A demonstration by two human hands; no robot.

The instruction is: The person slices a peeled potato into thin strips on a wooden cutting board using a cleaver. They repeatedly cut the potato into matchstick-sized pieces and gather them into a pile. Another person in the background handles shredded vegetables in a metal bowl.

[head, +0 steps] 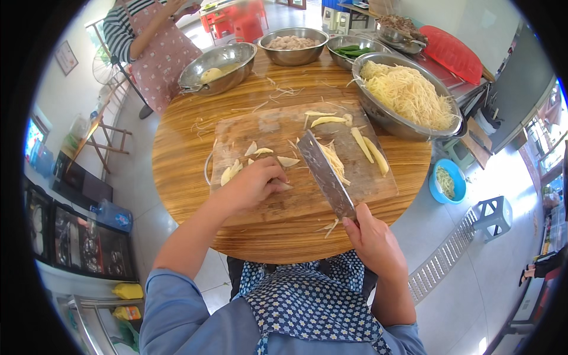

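My right hand [372, 237] grips the handle of a cleaver [326, 175], its wide blade slanting up and left over a wooden cutting board [266, 128]. Just right of the blade lies a heap of thin pale-yellow shreds [333, 162], probably potato. On the board's left half, my left hand [259, 182] pinches a small pale slice [282, 184] between thumb and fingers. Around that hand are several loose pieces, among them a wedge [288, 161] and a small pile of slices [230, 172]. Longer curved pieces [375, 155] rest at the board's right side.
A steel basin of shreds [408, 93] stands at the round wooden table's [186, 146] right rim. Along the far rim are a bowl with a peeled potato [212, 74], a bowl of pale chunks [292, 43] and a bowl of green peppers [353, 51]. A person in an apron [162, 57] stands far left.
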